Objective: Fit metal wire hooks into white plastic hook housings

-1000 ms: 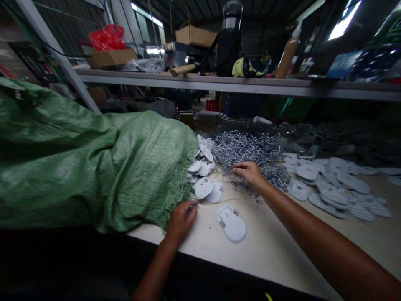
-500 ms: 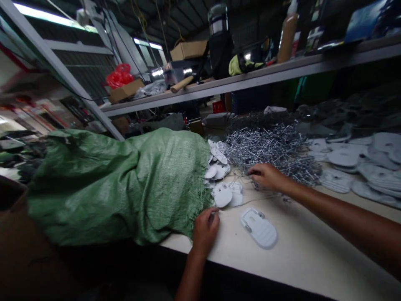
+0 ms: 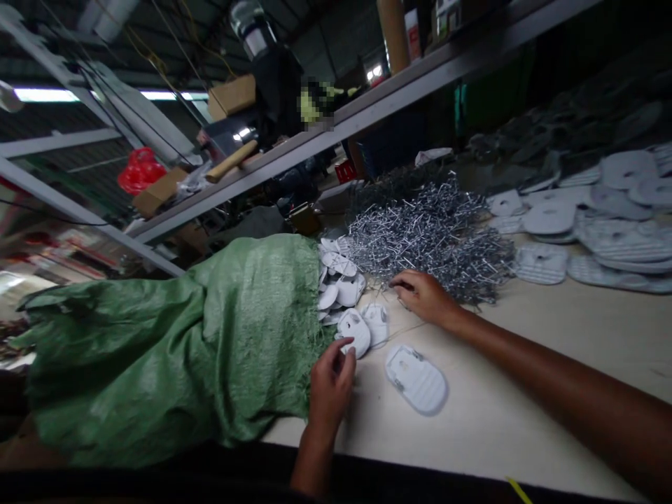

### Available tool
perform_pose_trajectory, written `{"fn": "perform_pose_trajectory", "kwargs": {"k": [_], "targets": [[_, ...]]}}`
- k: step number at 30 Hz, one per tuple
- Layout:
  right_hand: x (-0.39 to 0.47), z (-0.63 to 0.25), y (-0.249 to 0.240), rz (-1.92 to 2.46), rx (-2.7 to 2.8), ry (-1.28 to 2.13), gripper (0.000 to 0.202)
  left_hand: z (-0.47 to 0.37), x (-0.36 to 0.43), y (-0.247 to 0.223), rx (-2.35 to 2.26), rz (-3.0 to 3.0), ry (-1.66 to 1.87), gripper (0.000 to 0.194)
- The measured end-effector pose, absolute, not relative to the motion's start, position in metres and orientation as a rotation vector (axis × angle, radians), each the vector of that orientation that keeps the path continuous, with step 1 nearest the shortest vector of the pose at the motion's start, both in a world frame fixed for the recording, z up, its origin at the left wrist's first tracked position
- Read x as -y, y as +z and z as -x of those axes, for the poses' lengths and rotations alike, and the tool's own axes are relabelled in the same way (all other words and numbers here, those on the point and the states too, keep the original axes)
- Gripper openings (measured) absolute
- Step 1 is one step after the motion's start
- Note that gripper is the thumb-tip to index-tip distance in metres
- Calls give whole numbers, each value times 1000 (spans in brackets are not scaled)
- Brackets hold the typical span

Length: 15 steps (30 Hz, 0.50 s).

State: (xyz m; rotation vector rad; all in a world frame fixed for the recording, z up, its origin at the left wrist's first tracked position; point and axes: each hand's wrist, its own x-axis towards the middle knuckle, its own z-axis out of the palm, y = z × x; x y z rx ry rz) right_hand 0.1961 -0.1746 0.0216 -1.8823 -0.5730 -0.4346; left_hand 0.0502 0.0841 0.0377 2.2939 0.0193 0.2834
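Observation:
My left hand (image 3: 332, 378) is at the mouth of a green woven sack (image 3: 246, 315), thumb and index finger apart. Its fingertips are at the edge of a flat white plastic piece (image 3: 353, 332), and nothing shows between them. Fingers pinched, my right hand (image 3: 423, 295) is at the near edge of a heap of thin metal pins (image 3: 420, 227). Whatever it holds is too small to make out. Between the hands, nearer to me, lies a single white oval plate (image 3: 417, 381) with two small raised metal-looking parts at one end.
More white plates (image 3: 339, 287) spill from the sack. Stacks of grey-white plates (image 3: 619, 231) stand at the right of the pale tabletop (image 3: 525, 392). Above the table's back runs a shelf (image 3: 357, 115) bearing a wooden stick (image 3: 231, 161), a cardboard box (image 3: 160, 190) and bottles.
The view has tilted and shifted right. My left hand has moved up to the white piece, its fingers reaching farther out. My right hand stays by the pins, still pinched.

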Motion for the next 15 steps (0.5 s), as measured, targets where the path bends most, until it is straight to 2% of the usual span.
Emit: {"fn": "perform_pose_trajectory", "kwargs": {"k": [7, 10, 15], "targets": [[176, -201, 17, 1735, 566, -488, 21, -124, -42, 73, 95, -2491, 253, 47], [175, -201, 14, 1665, 526, -483, 20, -154, -30, 71, 79, -2620, 116, 51], [172, -202, 11, 1581, 488, -480, 19, -178, -16, 60, 193, -2706, -38, 43]]}}
